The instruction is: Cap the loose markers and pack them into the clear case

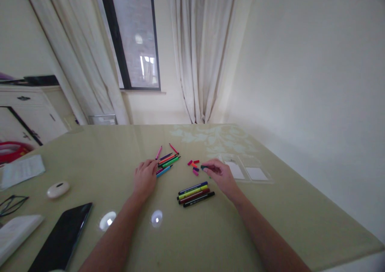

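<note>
My right hand (221,173) pinches a small dark marker cap (202,167) between thumb and fingertips, just above the table. To its left lie several loose caps (194,165) in red, pink, orange and dark blue. My left hand (146,179) rests palm down at the near ends of several uncapped markers, its fingers loosely apart and partly hidden. Among these markers are a green marker (171,162), an orange marker (167,159) and a blue marker (164,171). Closer to me, capped markers lie side by side, including a yellow-green marker (192,192) and a black marker (199,199).
Clear plastic sleeves with white cards (255,173) lie right of my right hand. A black tablet (61,238), a white oval object (58,189), glasses (13,204) and paper (23,171) are at left. A wall borders the table's right side.
</note>
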Demonstrator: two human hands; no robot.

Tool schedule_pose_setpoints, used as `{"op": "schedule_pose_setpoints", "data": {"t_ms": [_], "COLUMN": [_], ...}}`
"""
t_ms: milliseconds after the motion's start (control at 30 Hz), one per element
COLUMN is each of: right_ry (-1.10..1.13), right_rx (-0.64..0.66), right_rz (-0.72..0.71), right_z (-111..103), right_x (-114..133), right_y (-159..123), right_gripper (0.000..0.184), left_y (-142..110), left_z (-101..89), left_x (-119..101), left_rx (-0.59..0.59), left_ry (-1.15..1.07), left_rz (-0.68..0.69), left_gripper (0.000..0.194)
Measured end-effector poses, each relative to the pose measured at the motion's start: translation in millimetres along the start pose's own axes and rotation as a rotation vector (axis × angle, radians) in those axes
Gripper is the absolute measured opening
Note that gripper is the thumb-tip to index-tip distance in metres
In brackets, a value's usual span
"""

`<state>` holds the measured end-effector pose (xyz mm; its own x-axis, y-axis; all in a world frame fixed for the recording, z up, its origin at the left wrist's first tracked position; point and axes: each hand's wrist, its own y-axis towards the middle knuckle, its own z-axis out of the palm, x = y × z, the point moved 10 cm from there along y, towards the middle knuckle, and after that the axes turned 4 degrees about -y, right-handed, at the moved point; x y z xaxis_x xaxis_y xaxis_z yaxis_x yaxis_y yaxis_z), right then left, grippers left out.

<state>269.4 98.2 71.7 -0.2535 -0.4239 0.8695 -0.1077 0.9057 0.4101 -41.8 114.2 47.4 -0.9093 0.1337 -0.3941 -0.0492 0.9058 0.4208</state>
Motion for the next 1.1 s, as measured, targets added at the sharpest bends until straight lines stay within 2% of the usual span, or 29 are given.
{"op": "schedule_pose_setpoints", "data": {"t_ms": [100,267,533,733,933,1100], "right_ry": [0.074,0.228,0.257,0.277,0.272,0.256], "right_rx": [0.018,0.044,0.050,0.101,0.119,0.114], "right_rz": [-0.013,0.056,0.153,0.189,0.212,0.215], "right_z": [2.4,7.7,12.6,25.5,29.1,25.6], "right_x": [10.1,14.3,9.2,9.3,-3.8,-2.2], "right_y": [-0.7,-3.8,-5.8,-5.9,-7.3,-7.9], "right_gripper": [0.018,0.019,0.026,0.031,0.033,0.033], "left_y": [-2.7,-3.4,0.6,2.1,3.3,2.8], "left_z": [9.7,8.9,13.1,17.9,21.1,22.0], "left_x": [-7.6,-9.8,9.0,16.6,17.7,19.9], "left_rx": [0.067,0.096,0.132,0.128,0.135,0.126], "left_ry": [0.098,0.166,-0.034,-0.086,-0.135,-0.156], "left_rz": [0.037,0.045,-0.075,-0.138,-0.173,-0.201], "left_gripper": [0.036,0.035,0.031,0.042,0.032,0.028]}}
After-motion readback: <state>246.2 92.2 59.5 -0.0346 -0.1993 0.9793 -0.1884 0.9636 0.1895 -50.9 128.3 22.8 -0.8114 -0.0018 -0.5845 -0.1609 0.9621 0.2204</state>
